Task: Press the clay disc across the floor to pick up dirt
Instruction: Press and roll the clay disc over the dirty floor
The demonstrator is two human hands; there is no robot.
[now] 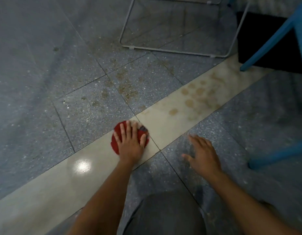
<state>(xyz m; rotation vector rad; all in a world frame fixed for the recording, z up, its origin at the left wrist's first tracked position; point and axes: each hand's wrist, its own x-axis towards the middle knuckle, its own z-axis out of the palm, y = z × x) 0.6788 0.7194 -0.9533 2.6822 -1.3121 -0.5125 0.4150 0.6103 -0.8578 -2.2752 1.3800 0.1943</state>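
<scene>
The red clay disc (116, 133) lies on the pale strip of the floor (45, 184), at a tile joint. My left hand (130, 142) presses it flat, fingers straight. My right hand (203, 156), blurred, is spread open over the speckled tile nearby. Brown dirt patches (127, 89) lie beyond.

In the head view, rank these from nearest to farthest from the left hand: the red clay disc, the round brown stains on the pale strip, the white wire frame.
1. The red clay disc, directly under the left hand.
2. The round brown stains, ahead to the right.
3. The white wire frame, farthest, at the top.
</scene>
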